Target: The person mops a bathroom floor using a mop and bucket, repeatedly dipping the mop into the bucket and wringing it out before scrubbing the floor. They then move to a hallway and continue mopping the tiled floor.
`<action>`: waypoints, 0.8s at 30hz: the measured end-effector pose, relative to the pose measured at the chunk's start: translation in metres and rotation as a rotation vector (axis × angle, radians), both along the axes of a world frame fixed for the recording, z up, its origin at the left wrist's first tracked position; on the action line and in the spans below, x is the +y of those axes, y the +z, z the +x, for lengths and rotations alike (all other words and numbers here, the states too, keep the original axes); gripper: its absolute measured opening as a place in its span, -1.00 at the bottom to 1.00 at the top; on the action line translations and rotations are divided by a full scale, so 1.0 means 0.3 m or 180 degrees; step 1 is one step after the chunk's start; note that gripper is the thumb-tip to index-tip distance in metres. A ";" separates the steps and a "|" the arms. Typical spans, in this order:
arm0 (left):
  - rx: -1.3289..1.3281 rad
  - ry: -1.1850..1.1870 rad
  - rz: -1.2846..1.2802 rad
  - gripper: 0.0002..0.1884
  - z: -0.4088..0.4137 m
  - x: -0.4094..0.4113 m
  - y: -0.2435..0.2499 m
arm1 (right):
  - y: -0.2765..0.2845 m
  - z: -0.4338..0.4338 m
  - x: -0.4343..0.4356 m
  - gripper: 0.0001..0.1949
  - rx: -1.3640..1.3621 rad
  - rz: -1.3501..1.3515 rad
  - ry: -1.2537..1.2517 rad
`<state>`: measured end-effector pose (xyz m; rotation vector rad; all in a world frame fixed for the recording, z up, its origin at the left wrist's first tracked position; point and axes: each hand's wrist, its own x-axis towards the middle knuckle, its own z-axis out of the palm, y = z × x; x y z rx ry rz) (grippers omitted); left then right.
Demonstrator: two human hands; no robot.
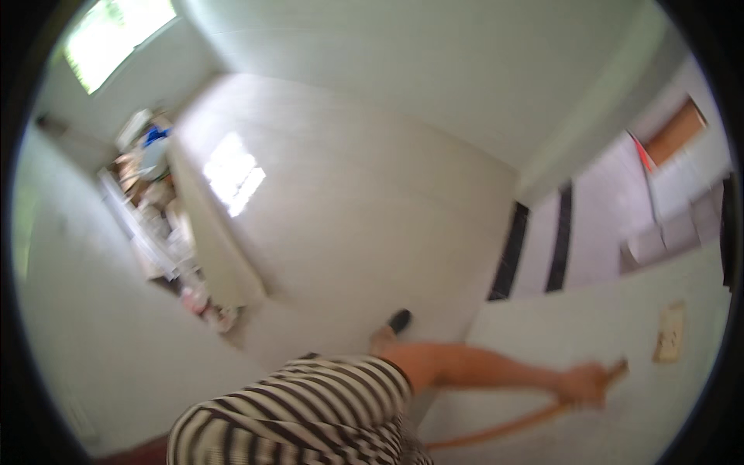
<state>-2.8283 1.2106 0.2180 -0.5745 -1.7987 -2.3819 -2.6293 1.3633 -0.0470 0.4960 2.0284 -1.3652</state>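
My left hand (584, 385), blurred, grips a thin brown pole (511, 424) close to its upper end. From there the pole slants down to the left and passes out of sight beside my striped shirt (302, 401). What is at its lower end cannot be seen. My left arm reaches across to the right, near a pale wall with an electrical outlet plate (671, 334). Beyond the arm, a foot in a dark shoe or slipper (400, 320) rests on the light floor (372, 221). My right hand is out of view.
Against the left wall, a pale low panel (215, 232) borders a pile of mixed items (157, 197), including plastic bags and something blue. A bright window (119, 40) is at upper left. Dark floor strips (508, 253) cross an opening on the right, with a pale sofa-like seat (662, 238) beyond.
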 end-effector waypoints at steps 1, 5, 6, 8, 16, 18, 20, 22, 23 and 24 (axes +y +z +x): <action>0.0364 0.0339 -0.0299 -0.63 -0.095 -0.169 -0.084 | 0.005 -0.022 -0.059 -0.92 -0.0031 0.0011 0.0094; 0.0158 0.1539 -0.0871 -0.46 -0.339 -0.689 0.006 | 0.075 -0.185 -0.180 -0.92 -0.0155 0.0008 -0.0095; -0.0137 0.1459 -0.1177 -0.41 -0.393 -0.778 0.034 | 0.081 -0.214 -0.217 -0.92 -0.0185 -0.0064 -0.0084; 0.0017 0.1727 -0.0691 -0.33 -0.465 -0.875 0.010 | 0.042 -0.308 -0.301 -0.92 -0.0189 -0.0382 -0.0086; 0.0920 0.2264 -0.0634 -0.20 -0.856 -1.324 0.060 | 0.066 -0.826 -0.765 -0.81 -0.0392 -0.1593 -0.2091; 0.1152 0.2304 -0.0834 -0.20 -0.974 -1.442 0.059 | 0.085 -0.930 -0.866 -0.88 0.0120 -0.1059 -0.1205; 0.1373 0.2029 -0.0713 -0.24 -1.107 -1.501 0.086 | 0.068 -1.061 -0.923 -0.87 0.0302 -0.0777 -0.1090; 0.1476 0.1850 -0.0625 -0.29 -1.228 -1.560 0.102 | 0.094 -1.150 -1.017 -0.80 0.0160 -0.0494 -0.1162; 0.1494 0.1812 -0.0611 -0.32 -1.294 -1.595 0.110 | 0.148 -1.199 -1.090 -0.77 0.0136 -0.0186 -0.0954; 0.1484 0.1736 -0.0565 -0.36 -1.353 -1.606 0.112 | 0.213 -1.240 -1.147 -0.81 0.0189 0.0026 -0.0847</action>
